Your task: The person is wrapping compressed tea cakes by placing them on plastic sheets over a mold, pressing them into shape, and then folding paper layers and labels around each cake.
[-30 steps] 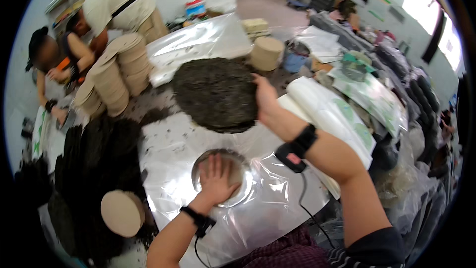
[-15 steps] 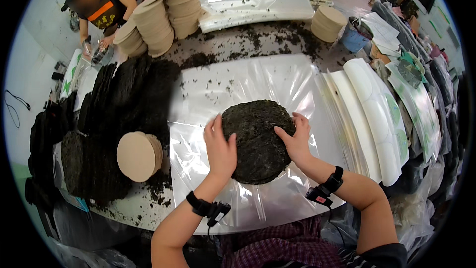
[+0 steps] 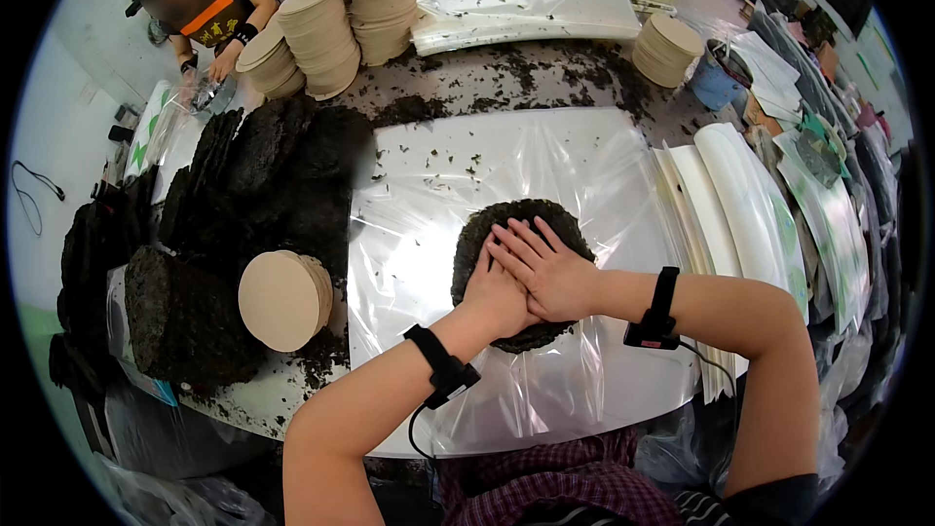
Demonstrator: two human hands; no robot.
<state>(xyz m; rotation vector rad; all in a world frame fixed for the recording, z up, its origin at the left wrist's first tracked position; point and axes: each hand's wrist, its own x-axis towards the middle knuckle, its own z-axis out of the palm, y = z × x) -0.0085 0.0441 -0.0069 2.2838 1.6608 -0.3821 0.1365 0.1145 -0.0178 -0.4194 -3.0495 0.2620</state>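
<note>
A round stack of dark dried seaweed (image 3: 469, 251) rests on clear plastic sheets (image 3: 419, 195) in front of me. My left hand (image 3: 495, 294) lies flat on its top, fingers stretched out. Partly overlapping it is my right hand (image 3: 550, 271), also flat with the fingers spread, its palm over the left hand's fingers. Neither hand grips anything. The middle of the seaweed is hidden under them. To the left stands a short stack of round tan cardboard discs (image 3: 282, 302), beside a thick pile of dark seaweed (image 3: 185, 321).
More seaweed (image 3: 263, 175) is heaped at the left. Tall stacks of tan discs (image 3: 326, 49) stand behind it, near a person (image 3: 219, 5) handling clear plastic. A plastic sheet pile (image 3: 526, 0), a blue bucket (image 3: 719, 83) and white printed film (image 3: 745, 195) border the table.
Both hands have moved from the seaweed's sides onto its top, now overlapping. The view has shifted slightly, and the other person's hands have moved a little.
</note>
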